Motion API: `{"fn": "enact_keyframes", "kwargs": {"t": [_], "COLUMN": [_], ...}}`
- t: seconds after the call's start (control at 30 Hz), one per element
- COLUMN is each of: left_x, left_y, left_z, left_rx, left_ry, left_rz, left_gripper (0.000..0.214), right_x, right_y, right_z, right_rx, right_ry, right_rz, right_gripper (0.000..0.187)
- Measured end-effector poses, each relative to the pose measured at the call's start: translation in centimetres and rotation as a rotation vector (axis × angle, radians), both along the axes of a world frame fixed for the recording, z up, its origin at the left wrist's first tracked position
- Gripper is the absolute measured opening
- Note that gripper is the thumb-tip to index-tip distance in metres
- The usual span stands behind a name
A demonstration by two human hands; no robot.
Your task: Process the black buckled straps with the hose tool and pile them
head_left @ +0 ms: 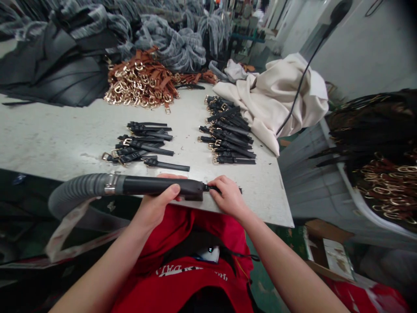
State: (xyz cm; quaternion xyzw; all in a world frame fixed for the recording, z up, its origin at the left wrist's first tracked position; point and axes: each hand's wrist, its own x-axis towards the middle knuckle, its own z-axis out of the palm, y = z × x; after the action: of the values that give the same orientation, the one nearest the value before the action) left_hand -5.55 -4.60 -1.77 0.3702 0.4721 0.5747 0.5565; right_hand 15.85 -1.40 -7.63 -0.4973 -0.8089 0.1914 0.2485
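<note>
My left hand (158, 204) is wrapped round a black nozzle (146, 185), thumb on top, at the table's front edge. A grey ribbed hose (81, 188) is clamped to the nozzle's left end. Just right of the nozzle's mouth, my right hand (228, 194) pinches a dark strap (241, 190); one end is at the mouth and the other shows beyond my fingers. My fingers hide most of it. Beyond my hands lie two groups of black buckle straps, a left pile (143, 145) and a larger right pile (230, 132).
Brown straps with gold-coloured buckles (140, 82) are heaped at the back, beside black sheets (55, 65). Cream cloth (276, 91) drapes over the back right corner, crossed by a dark cable (301, 87). A bin (355, 195) of straps stands right, above an open carton (329, 248).
</note>
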Motion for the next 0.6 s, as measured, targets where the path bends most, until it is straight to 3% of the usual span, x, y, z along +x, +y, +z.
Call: {"fn": "enact_keyframes", "kwargs": {"t": [0.2,0.3,0.43,0.6], "left_x": [0.7,-0.6,-4.4,-6.4], "left_y": [0.6,0.2,-2.2,-5.4], "left_z": [-0.2,-0.1,0.3,0.7], "left_rx": [-0.038,-0.089,-0.070,-0.093], "left_ry": [-0.087,-0.160,-0.157,-0.088], "left_rz": [0.079,0.186,0.327,0.333], "left_gripper": [0.031,0.035,0.034,0.032], "right_x": [0.1,0.0,-0.2,-1.0], "right_y": [-0.1,-0.1,-0.4,-0.2], "right_z": [-0.2,-0.2,0.2,1.2], "right_rx": [0.014,0.023,0.080,0.133], "right_ry": [-0.025,-0.026,-0.060,-0.138], "right_rz": [-0.007,-0.021,-0.030,0.052], "right_gripper": [0.020,0.020,0.025,0.011]}}
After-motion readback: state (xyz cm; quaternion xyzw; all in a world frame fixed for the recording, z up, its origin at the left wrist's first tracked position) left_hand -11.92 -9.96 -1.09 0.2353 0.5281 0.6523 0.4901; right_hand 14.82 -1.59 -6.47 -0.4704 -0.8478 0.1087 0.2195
